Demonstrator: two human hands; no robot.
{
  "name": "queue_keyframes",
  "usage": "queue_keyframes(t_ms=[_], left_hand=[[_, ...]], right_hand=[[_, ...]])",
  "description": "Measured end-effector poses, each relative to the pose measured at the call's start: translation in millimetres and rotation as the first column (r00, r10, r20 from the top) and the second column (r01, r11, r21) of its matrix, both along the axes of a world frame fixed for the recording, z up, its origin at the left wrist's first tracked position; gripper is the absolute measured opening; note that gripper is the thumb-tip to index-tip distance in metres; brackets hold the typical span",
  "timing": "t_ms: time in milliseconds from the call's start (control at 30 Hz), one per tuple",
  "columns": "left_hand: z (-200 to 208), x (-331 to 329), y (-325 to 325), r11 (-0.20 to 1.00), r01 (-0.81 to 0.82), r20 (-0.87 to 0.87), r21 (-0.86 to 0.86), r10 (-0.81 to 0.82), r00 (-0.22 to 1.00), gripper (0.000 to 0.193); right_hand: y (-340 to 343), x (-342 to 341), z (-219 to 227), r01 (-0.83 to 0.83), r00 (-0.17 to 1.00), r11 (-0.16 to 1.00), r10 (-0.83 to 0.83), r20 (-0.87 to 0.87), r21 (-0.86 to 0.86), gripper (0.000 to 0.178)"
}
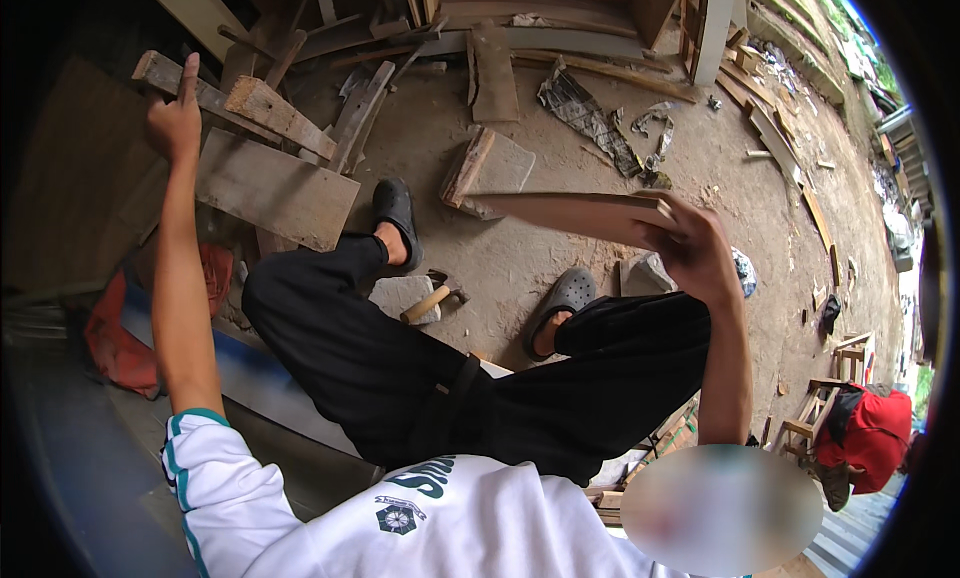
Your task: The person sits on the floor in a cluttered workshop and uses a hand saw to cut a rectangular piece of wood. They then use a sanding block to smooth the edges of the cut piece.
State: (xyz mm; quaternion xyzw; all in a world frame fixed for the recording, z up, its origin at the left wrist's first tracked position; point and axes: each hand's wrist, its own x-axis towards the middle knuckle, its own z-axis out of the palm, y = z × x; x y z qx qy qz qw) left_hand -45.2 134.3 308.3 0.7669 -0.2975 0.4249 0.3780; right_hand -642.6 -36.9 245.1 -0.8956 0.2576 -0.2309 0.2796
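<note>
At the far left, my left hand (174, 126) is at the end of a rough wooden beam (222, 102). Its index finger is stretched straight across the wood, while the other fingers are bent and partly hidden against it. My right hand (690, 248) grips one end of a flat wooden board (590, 216), slightly blurred. The board reaches left, its far end by a wood-edged block (500, 168) on the ground. Between my feet, a hammer (428, 305) with a pale wooden handle lies on a pale stone slab (395, 296).
A wide plank (278, 190) and another thick beam (280, 116) lean by my left arm. Crumpled sheet scraps (592, 118) lie ahead on the dirt floor. Wood offcuts (780, 143) line the right side. A person in red (870, 433) is at the far right.
</note>
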Motion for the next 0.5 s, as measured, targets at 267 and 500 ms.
queue_keyframes(t_ms=[267,500], left_hand=[[-27,-1,-56,0.983,0.116,0.017,-0.143,-0.114,0.993,0.068],[-10,-13,-110,0.841,0.412,0.059,-0.35,-0.419,0.906,0.059]], right_hand=[[-134,80,8,0.744,0.614,0.561,-0.359,0.703,-0.363,0.022],[-266,-84,19,0.845,0.394,0.012,-0.691,0.607,-0.535,0.049]])
